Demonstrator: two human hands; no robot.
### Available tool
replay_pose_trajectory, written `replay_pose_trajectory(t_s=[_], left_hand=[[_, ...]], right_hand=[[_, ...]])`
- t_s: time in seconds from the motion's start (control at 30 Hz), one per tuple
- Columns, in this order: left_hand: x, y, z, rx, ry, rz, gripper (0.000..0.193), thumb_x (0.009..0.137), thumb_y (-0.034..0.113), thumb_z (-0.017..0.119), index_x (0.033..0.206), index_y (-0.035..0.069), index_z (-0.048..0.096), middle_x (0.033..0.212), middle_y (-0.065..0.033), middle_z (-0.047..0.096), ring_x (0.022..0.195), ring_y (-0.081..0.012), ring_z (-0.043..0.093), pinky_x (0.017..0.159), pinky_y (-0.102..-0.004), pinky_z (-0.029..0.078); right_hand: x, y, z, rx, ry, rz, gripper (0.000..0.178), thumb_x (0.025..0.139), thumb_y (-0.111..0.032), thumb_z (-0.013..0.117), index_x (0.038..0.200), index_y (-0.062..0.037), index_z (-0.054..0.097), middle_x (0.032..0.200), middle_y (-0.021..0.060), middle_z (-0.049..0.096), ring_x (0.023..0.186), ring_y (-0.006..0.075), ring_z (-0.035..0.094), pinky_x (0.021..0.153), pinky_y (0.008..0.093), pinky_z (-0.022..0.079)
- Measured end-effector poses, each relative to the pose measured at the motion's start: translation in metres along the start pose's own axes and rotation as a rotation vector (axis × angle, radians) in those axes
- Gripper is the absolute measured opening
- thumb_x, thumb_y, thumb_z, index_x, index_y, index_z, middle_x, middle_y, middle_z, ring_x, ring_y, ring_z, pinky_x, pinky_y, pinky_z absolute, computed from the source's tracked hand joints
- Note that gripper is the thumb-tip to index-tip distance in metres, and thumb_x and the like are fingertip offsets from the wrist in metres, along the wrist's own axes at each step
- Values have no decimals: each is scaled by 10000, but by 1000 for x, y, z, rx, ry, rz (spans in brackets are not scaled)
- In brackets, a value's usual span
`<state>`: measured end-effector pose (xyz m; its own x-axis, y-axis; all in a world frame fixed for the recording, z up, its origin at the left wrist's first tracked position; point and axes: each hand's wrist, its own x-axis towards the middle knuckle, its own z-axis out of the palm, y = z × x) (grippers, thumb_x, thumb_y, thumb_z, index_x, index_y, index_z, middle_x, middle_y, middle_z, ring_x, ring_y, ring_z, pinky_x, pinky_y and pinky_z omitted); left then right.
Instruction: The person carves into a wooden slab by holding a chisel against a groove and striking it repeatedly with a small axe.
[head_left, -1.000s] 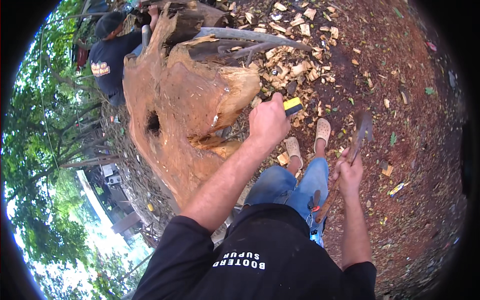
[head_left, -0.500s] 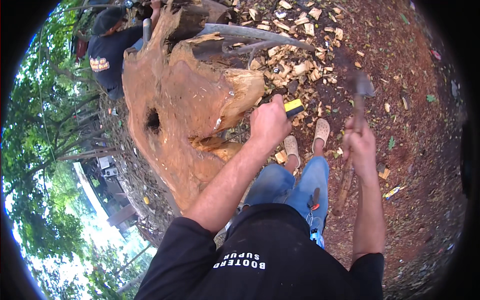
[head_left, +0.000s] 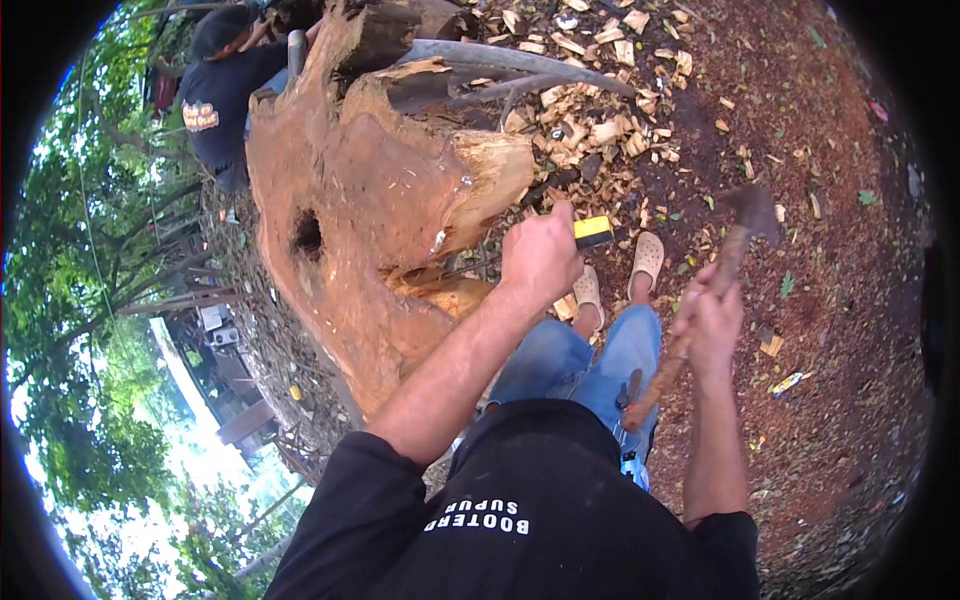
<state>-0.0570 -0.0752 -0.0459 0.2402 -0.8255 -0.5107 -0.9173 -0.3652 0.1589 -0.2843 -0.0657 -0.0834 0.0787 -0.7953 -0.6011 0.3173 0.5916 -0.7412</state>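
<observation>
My left hand (head_left: 541, 258) is wrapped round the yellow-and-black handle of a chisel (head_left: 593, 231). Its thin shank shows on the other side of the fist, pointing left into a split notch of a big reddish-brown tree stump (head_left: 345, 190); the tip is hidden in the notch. Off to the right, my right hand (head_left: 712, 322) grips the wooden handle of a hatchet (head_left: 736, 243). The dark metal head is up and to the right, apart from the chisel, and the handle slants down towards my thigh.
Pale wood chips (head_left: 600, 130) lie scattered beyond the stump's cut end. A grey curved branch (head_left: 520, 68) sticks out there. Another person (head_left: 222, 100) in dark clothes is behind the stump at upper left. My feet in beige clogs (head_left: 648, 258) stand close to it.
The hatchet has tilted, its head moving right and down and its handle end swinging left towards my leg. My left hand stays at the chisel, almost unmoved.
</observation>
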Motion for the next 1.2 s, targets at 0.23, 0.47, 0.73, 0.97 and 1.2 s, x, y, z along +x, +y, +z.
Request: replay_pose_trajectory(t_s=[0.23, 0.47, 0.73, 0.97, 1.2], left_hand=[[-6, -5, 1, 23, -33, 21, 254, 758, 60, 668, 988, 20, 567, 813, -234, 703, 796, -408, 712, 748, -508, 563], [-6, -1, 9, 1, -36, 51, 272, 741, 74, 687, 979, 36, 561, 774, -226, 692, 782, -414, 703, 736, -521, 550], [-13, -11, 9, -14, -1, 43, 289, 719, 61, 694, 969, 50, 549, 759, -219, 683, 779, -423, 693, 736, -529, 537], [-21, -19, 12, 4, -52, 65, 336, 673, 78, 738, 941, 47, 537, 753, -208, 682, 777, -419, 693, 728, -516, 544], [-19, -25, 24, 32, -31, 104, 304, 684, 67, 733, 914, 45, 535, 772, -202, 679, 764, -408, 692, 714, -518, 545]], right_hand=[[-10, 22, 11, -508, -432, 177, 230, 835, -17, 477, 1064, -26, 484, 728, 33, 526, 460, 94, 483, 412, 237, 410], [-39, 57, 21, -577, -404, -209, 183, 830, -55, 513, 1008, -15, 513, 711, 50, 584, 483, 128, 541, 429, 279, 430], [-45, 47, 16, 128, -48, 83, 147, 818, -40, 493, 956, -4, 530, 776, 89, 609, 534, 128, 584, 483, 275, 468], [-42, 46, 24, -370, -312, 218, 189, 824, -31, 513, 1008, 3, 531, 759, 66, 586, 513, 112, 561, 463, 260, 459], [-55, 85, 30, -230, -207, 4, 199, 817, -7, 493, 1016, -25, 503, 743, 32, 524, 485, 89, 487, 437, 252, 432]])
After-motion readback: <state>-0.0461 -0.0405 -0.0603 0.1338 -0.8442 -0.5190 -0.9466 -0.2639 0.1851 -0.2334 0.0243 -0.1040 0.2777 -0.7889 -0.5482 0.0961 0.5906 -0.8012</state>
